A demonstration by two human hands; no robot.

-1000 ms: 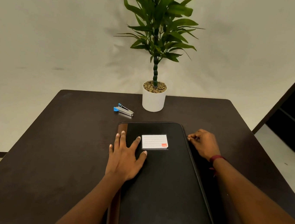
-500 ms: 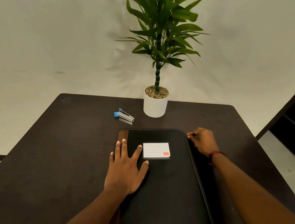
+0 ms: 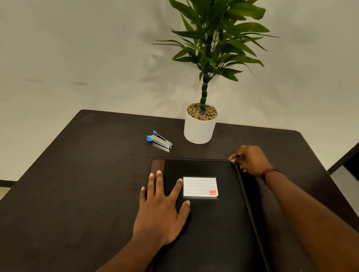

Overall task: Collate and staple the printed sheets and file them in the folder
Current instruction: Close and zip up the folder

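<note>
Black and closed, a folder (image 3: 213, 240) lies flat on a dark brown tabletop (image 3: 74, 191), with its long side running away from the viewer and its near end cut off by the bottom of the view. A brown strip (image 3: 157, 164) runs along its left edge, and a white lined label (image 3: 199, 187) with a small red mark sits on the cover.

The left hand (image 3: 161, 212) rests palm down on the cover near that left edge, fingers straight and spread, thumb tip just beside the label. The right hand (image 3: 249, 159), with a dark red wristband (image 3: 268, 172), is at the folder's far right corner. Its fingers are curled and the thumb and forefinger pinch at the rim there; what sits between them is too small to make out.

A blue and silver stapler (image 3: 159, 140) lies beyond the folder's far left corner, apart from it. A white pot (image 3: 199, 129) holding a green plant stands at the tabletop's far edge, near the stapler. A wide stretch of tabletop shows to the left of the folder; on the right, the forearm lies over the narrower strip between folder and table edge.
</note>
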